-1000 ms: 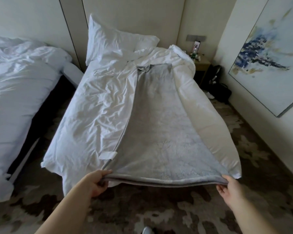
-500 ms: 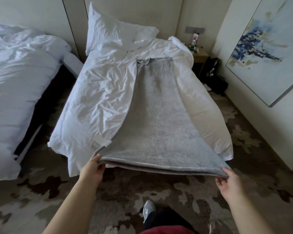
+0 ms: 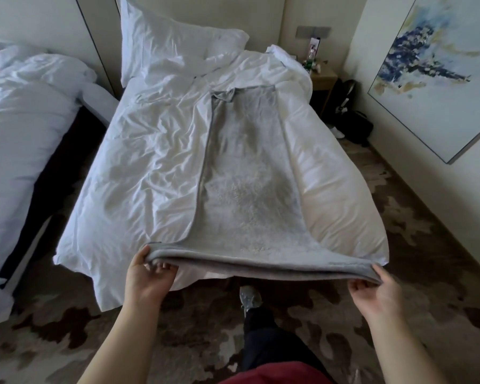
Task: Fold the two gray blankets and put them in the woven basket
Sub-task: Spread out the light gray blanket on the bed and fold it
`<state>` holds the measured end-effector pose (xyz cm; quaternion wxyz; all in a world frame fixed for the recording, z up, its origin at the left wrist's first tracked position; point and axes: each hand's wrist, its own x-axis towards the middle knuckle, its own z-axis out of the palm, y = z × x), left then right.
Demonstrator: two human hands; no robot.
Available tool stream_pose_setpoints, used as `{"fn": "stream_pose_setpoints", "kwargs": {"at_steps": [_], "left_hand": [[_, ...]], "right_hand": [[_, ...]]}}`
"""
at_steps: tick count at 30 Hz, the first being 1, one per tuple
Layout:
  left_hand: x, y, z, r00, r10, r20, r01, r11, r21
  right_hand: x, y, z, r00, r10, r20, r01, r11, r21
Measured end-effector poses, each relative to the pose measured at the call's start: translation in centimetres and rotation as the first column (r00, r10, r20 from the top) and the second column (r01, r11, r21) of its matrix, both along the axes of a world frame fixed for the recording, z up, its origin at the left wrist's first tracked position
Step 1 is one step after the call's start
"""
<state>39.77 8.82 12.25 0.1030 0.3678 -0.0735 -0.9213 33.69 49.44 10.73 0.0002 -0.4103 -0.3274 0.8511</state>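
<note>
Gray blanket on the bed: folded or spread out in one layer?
Folded lengthwise into a long strip. The gray blanket shows stacked layers at its near edge, which the left hand and right hand grip.

The second bed (image 3: pixel 20 128) is cut off by the left edge. The painting (image 3: pixel 438 67) is cut off by the right and top edges, and the top of the pillow (image 3: pixel 172 42) by the upper edge. The small items (image 3: pixel 312 58) on the nightstand (image 3: pixel 323 79) are too small to identify, and the dark bag (image 3: pixel 355 126) beside it is lost in shadow. The left hand (image 3: pixel 146 275) and right hand (image 3: pixel 377 289) grip the hem of the gray blanket (image 3: pixel 244 176), which shows layers there. Whether it is one blanket or two cannot be told. Both forearms run off the bottom edge.
</note>
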Motion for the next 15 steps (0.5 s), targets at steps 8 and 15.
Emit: {"fn": "stream_pose_setpoints", "kwargs": {"at_steps": [8,15], "left_hand": [[-18.8,-1.9,-3.5,0.995,0.021,0.093,-0.021,1.0,-0.003],[-34.9,-4.7,-12.4,0.964,-0.048,0.261,0.109,0.968,-0.226]], "right_hand": [[-19.2,-3.0,-2.8,0.999,-0.013,0.039,0.016,0.998,-0.063],[-37.1,-7.0,-10.9,0.981,0.148,0.129,-0.147,0.989,-0.022]]}}
